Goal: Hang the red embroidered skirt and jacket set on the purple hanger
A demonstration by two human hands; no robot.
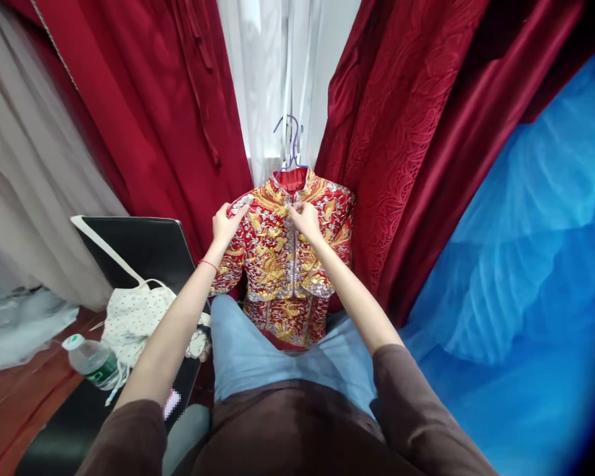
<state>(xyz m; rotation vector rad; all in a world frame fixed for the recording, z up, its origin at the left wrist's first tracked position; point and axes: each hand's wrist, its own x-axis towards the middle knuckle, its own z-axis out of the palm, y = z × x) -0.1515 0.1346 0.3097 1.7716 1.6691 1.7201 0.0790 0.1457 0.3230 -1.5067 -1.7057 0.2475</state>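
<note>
In front of me is a red jacket (270, 258) with dense gold and silver embroidery, upright on a purple hanger (293, 135) whose hook sticks up from the collar. My left hand (228, 221) grips the jacket's shoulder on the left side, thumb on top and fingers partly behind the cloth. At the front opening just below the collar, my right hand (305, 218) pinches the jacket edge between thumb and fingers. A matching embroidered red skirt (287, 322) shows beneath the jacket hem, its lower end between my knees.
Dark red curtains (391, 132) hang on both sides, with white sheer fabric (262, 79) between them. At left, a black chair (143, 251) holds a dotted white bag (133, 317) and a water bottle (92, 360). Blue ruffled fabric (520, 284) spreads at right.
</note>
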